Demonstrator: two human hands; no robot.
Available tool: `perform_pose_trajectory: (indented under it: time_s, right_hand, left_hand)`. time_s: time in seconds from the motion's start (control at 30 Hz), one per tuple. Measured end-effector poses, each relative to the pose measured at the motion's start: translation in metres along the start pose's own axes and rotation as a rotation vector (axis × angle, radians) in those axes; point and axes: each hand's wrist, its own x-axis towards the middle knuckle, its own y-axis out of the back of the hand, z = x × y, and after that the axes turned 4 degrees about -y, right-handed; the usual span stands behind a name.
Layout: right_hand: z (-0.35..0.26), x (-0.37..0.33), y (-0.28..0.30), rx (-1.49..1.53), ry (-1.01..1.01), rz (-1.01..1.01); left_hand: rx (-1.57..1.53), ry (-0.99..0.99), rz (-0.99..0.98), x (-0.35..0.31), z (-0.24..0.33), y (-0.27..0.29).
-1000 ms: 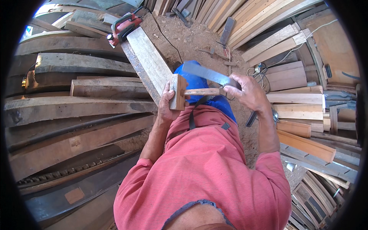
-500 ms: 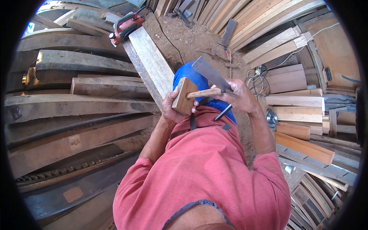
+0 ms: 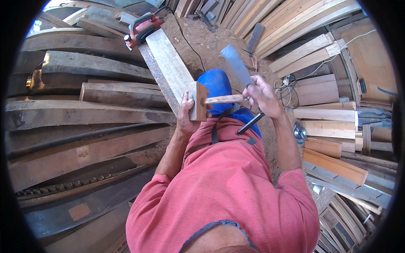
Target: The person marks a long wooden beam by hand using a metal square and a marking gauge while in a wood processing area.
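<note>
My left hand (image 3: pixel 184 117) is closed around the block-shaped head of a wooden mallet (image 3: pixel 198 100), thumb on its near face. The mallet's round wooden handle (image 3: pixel 223 99) points right, its end close to my right hand. My right hand (image 3: pixel 266 98), smeared by motion, grips a flat grey metal blade (image 3: pixel 237 65) that slants up and to the left; its grip is hidden in my fingers. Blade and mallet head are apart. Below my right hand, a black rod (image 3: pixel 250 123) lies at the hem of my red shirt.
A long plank (image 3: pixel 168 57) runs from my knee to a red power planer (image 3: pixel 142 28) with a black cord. Thick timbers (image 3: pixel 97 67) line the left; boards (image 3: pixel 325 114) are stacked right. A coiled cable (image 3: pixel 287 86) and shavings cover the ground.
The mallet head has turned upright and its handle now lies nearly level. My right hand has shifted slightly right, moving the blade away from the mallet and swinging it steeper.
</note>
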Motion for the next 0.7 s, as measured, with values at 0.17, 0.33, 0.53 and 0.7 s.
perform_pose_trajectory:
  time_s: [0.17, 0.33, 0.53, 0.7]
  right_hand:
    - [0.069, 0.030, 0.038, -0.050, -0.187, 0.282]
    - [0.154, 0.021, 0.057, -0.021, -0.374, 0.336]
    - [0.235, -0.021, 0.079, -0.037, -0.651, 0.291]
    - [0.235, 0.000, 0.120, 0.202, -0.642, 0.477]
  left_hand:
    - [-0.003, -0.053, 0.022, -0.002, 0.005, 0.003]
    - [0.044, -0.083, 0.050, -0.006, 0.008, 0.005]
    - [0.091, -0.112, 0.081, -0.004, 0.007, 0.014]
    - [0.122, -0.099, 0.064, 0.000, 0.011, 0.001]
